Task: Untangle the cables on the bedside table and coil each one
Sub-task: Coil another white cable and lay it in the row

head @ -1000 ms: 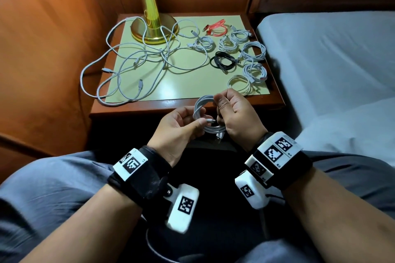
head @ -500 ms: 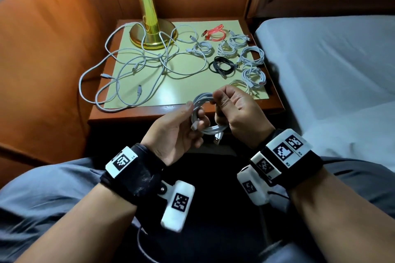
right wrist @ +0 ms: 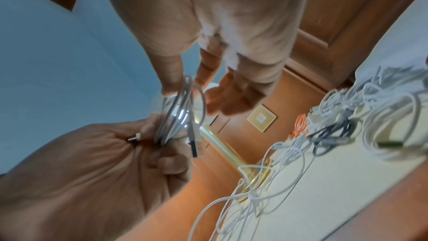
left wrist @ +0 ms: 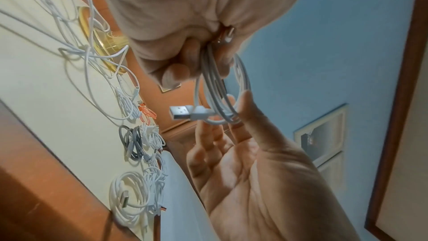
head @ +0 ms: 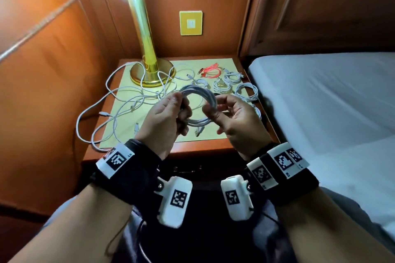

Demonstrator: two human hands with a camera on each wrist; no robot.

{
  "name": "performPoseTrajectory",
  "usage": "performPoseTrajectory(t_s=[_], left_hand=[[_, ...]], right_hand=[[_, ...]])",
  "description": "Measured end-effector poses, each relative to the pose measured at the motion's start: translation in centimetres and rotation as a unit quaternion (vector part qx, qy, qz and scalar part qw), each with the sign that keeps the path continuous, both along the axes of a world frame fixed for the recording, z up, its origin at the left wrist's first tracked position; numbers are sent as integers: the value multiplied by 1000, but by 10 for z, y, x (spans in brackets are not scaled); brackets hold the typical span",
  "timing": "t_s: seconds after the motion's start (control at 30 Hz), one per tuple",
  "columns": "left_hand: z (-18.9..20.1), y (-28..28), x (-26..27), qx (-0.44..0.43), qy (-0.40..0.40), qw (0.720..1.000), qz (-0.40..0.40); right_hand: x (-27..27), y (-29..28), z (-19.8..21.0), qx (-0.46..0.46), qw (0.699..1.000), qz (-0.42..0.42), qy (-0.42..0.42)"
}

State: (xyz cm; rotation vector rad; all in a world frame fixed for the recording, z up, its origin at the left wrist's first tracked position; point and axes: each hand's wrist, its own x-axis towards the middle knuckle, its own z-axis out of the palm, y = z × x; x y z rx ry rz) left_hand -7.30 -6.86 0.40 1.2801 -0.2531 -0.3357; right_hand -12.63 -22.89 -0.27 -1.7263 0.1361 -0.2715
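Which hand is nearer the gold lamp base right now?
Left. The left hand grips the white coil just in front of the lamp base; the right hand holds the coil's other side, further toward the bed.

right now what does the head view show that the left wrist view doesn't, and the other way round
Only the head view shows the lamp's column, the bed and both wristbands. Only the left wrist view shows the coil's USB plug close up and framed pictures on a blue wall. Both show the left hand gripping the white coil, the right hand pinching it, and coiled cables on the table.
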Motion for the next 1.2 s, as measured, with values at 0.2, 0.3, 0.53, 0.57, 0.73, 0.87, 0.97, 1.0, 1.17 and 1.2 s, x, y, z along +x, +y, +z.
performPoseTrajectory(t_s=[0.2, 0.3, 0.53, 0.57, 0.73, 0.87, 0.97, 1.0, 1.17, 1.2], left_hand=[[-10, -22, 13, 25, -24, 999, -1], [-13, -36, 20, 52, -45, 998, -10], [-23, -70, 24, 96, -39, 995, -9], [-24, -74, 25, 93, -28, 995, -9], [-24, -87, 23, 66, 13, 998, -4], [-24, -86, 22, 46, 39, 998, 6], [-28, -82, 24, 72, 14, 997, 14], [-30, -79, 24, 93, 6, 996, 15], [-43, -61, 26, 199, 13, 980, -30], [-43, -57, 25, 208, 15, 977, -43]], right_hand=[[17, -20, -12, 35, 998, -20, 45], [24, -33, -18, 102, 993, -46, 30], [22, -54, -36, 216, 973, -71, 28], [20, -58, -36, 212, 974, -71, 27], [11, -76, -36, 190, 979, -43, 51], [11, -77, -40, 178, 981, -21, 68], [13, -74, -43, 165, 984, -25, 65], [14, -74, -44, 158, 984, -27, 72], [15, -73, -51, 72, 992, -30, 100], [16, -71, -50, 56, 993, -32, 102]])
